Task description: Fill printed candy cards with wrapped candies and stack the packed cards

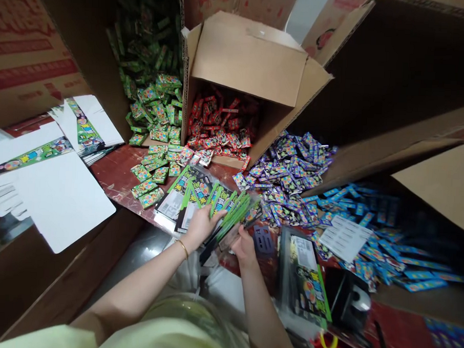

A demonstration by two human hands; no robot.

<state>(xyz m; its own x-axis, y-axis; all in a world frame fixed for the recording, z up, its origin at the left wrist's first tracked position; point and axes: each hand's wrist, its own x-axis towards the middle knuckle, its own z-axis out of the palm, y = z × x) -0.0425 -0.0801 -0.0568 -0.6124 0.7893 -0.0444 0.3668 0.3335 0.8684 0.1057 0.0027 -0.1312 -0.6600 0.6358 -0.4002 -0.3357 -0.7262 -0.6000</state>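
A fanned bundle of black and green printed packages (234, 215) is held between both hands above the red table's front edge. My left hand (202, 226), with a bracelet at the wrist, is closed on the bundle's left side. The fingers of my right hand (245, 245) wrap round its lower right side. More flat printed packages (173, 202) lie just beyond and left of my left hand. Right of my right hand lies a purple-grey slotted plastic piece (264, 240). Motion blurs the bundle's right edge.
Open cartons hold green packets (154, 93) and red packets (219, 122). Purple packets (289, 166) and blue packets (390, 242) are heaped at the right, near a printed label sheet (345, 238). White cards (69, 197) lie left. A bagged package stack (304, 274) sits right, beside a black object (347, 299).
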